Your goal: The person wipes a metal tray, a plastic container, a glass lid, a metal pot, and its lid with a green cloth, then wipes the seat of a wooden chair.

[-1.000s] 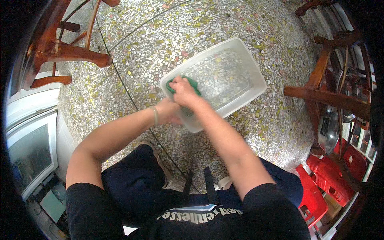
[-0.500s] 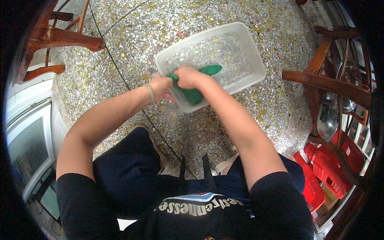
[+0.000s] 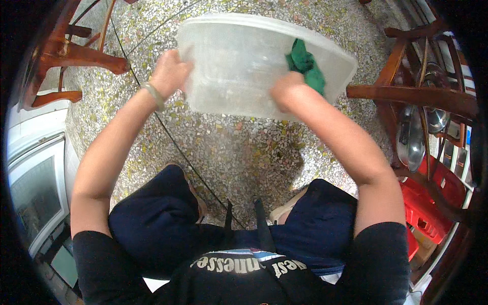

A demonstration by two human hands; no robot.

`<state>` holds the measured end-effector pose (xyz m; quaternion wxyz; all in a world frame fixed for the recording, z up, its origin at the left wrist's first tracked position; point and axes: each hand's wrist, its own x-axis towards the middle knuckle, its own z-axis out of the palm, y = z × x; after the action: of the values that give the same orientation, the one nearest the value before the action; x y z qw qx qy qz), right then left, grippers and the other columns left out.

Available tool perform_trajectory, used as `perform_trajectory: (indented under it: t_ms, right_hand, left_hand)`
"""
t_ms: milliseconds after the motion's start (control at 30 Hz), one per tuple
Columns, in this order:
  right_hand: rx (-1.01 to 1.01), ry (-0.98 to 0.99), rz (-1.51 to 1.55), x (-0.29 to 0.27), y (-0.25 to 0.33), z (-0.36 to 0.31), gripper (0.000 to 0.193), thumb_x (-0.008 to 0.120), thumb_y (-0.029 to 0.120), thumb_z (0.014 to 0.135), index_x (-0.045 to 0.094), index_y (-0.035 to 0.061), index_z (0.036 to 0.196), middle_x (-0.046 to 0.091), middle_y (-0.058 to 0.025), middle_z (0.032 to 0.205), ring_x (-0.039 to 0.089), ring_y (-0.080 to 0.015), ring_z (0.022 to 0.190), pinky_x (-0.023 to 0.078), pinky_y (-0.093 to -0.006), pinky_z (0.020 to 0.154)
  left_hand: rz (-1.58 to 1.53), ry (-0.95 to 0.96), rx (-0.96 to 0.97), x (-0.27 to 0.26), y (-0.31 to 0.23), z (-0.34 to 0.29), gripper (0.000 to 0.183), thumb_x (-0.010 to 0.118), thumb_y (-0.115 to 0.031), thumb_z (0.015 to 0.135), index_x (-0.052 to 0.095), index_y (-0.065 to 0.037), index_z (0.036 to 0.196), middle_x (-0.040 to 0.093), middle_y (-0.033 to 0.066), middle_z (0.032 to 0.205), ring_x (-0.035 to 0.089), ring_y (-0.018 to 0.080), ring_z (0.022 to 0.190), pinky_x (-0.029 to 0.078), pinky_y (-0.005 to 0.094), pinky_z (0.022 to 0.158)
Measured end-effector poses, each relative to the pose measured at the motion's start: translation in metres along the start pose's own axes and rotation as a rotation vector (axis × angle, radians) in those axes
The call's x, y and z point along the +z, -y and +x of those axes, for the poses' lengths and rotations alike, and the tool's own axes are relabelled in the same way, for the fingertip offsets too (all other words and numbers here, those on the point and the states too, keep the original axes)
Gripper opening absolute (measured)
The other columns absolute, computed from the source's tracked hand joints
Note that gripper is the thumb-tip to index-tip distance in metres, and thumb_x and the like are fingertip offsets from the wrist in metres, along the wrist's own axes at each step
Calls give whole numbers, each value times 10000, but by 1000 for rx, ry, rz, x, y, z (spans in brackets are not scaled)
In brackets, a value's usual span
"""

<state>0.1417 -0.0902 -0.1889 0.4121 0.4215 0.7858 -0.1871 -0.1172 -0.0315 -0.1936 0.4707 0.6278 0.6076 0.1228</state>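
A translucent white plastic box (image 3: 229, 63) is held up above the floor, tilted; whether its inside or underside faces me I cannot tell. Closed round its left side is my left hand (image 3: 171, 72), with a pale bangle on that wrist. My right hand (image 3: 288, 91), slightly blurred, is a closed fist at the box's lower right part. A crumpled green cloth (image 3: 306, 63) sticks out past the right fist and lies against the box. The right fingertips are hidden from me.
Speckled terrazzo floor (image 3: 229, 147) spreads under the box, between my knees and beyond. Wooden furniture legs stand at the left (image 3: 86, 56) and right (image 3: 406, 94). Metal lids (image 3: 414, 147) and red plastic stools (image 3: 432, 203) are at the right. A white-framed glass door (image 3: 38, 193) is at the lower left.
The box has been lifted and tilted up. My left hand moved left and up to its side. My right hand moved right with the green cloth.
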Motion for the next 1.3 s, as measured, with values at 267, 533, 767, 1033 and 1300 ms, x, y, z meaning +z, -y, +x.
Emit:
perform_trajectory:
  t_ms: [267, 533, 767, 1033, 1300]
  right_hand:
    - [133, -500, 692, 6, -66, -35, 299, 524, 126, 645, 643, 30, 902, 633, -224, 868, 609, -367, 813, 484, -400, 750]
    - [456, -465, 625, 68, -60, 15, 268, 525, 103, 704, 645, -16, 913, 535, -276, 1086, 565, -411, 954, 464, -437, 844]
    - [466, -405, 750, 73, -15, 51, 337, 556, 166, 733, 631, -34, 994, 485, -285, 1155, 543, -380, 1031, 457, -406, 877]
    - [-553, -579, 1133, 31, 87, 55, 328, 537, 9, 643, 640, 49, 952, 553, -177, 915, 537, -315, 917, 429, -375, 821]
    - [-364, -140, 810, -12, 3, -50, 437, 521, 86, 643, 607, 39, 1069, 605, -195, 1075, 590, -306, 954, 462, -376, 813]
  left_hand:
    - [186, -135, 318, 20, -44, -34, 468, 501, -23, 704, 483, 24, 1169, 617, 259, 819, 611, 394, 806, 478, 430, 760]
    - [194, -102, 352, 31, -62, -54, 857, 461, 32, 699, 6, -34, 1422, 595, 301, 864, 601, 425, 795, 472, 423, 760]
    - [181, -128, 388, 39, -53, -64, 898, 461, 44, 674, -2, -84, 1433, 587, 304, 964, 593, 426, 885, 465, 409, 795]
    - [93, -227, 411, 45, -34, -53, 904, 433, 97, 663, 80, -177, 1450, 563, 236, 1137, 585, 385, 963, 460, 391, 808]
    - [174, -212, 419, 28, -27, -49, 899, 441, 83, 670, 81, -190, 1447, 589, 247, 1058, 602, 390, 903, 469, 403, 782]
